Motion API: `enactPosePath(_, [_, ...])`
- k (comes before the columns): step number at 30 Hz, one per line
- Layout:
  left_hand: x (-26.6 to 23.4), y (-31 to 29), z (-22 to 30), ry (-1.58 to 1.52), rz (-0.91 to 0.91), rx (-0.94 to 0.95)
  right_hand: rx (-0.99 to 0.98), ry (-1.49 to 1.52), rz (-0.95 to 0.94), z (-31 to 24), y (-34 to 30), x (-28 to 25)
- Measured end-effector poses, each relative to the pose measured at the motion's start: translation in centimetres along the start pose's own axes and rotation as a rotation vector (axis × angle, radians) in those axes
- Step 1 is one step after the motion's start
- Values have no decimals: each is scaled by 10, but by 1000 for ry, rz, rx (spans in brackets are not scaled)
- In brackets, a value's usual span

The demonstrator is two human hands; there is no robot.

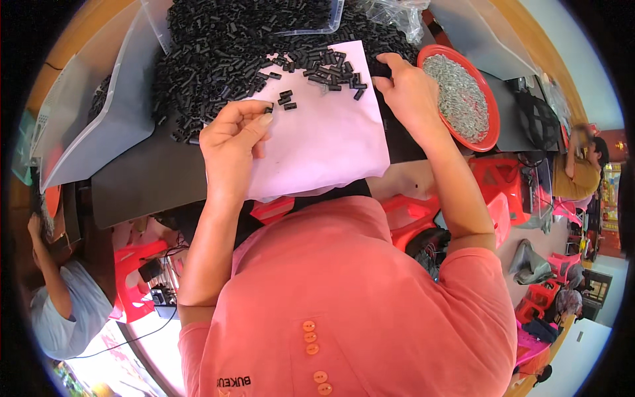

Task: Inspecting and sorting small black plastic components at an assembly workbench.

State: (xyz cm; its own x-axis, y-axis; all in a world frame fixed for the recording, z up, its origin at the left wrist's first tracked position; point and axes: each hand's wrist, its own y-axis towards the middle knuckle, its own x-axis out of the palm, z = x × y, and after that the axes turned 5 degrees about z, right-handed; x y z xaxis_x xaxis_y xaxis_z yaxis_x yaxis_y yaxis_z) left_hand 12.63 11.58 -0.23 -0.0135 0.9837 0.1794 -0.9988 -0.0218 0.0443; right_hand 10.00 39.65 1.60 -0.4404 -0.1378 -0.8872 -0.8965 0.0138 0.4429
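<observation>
My left hand (233,140) is closed in a pinch over the left part of a pale pink sheet (317,142). Between its thumb and forefinger is a small black cylindrical piece (268,108). Just beyond the fingertips, a few loose black pieces (286,99) lie on the sheet. My right hand (409,92) reaches past the sheet's right edge, beside a red basin (488,99) of small shiny metal parts (456,92). Its thumb and forefinger curl at the black pieces there; whether they grip one is hidden.
A large heap of black pieces (211,59) spreads over the dark table (142,178). Translucent plastic bins (109,126) stand left and far right. A crumpled clear bag (397,16) lies at the back. Red stools (493,175) stand below. Other people sit at far left and far right.
</observation>
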Motion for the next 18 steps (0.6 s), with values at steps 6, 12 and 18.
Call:
enactPosePath(6, [0,0,1,29,-1,-14,-8,168,63,1,-16,-18])
enactPosePath(12, [-1,1,0,35,-5,7,20,415,-106,3,-44,-43])
enactPosePath(18, [0,1,1,36,11,0,-279,245,-3,1,-46,-31])
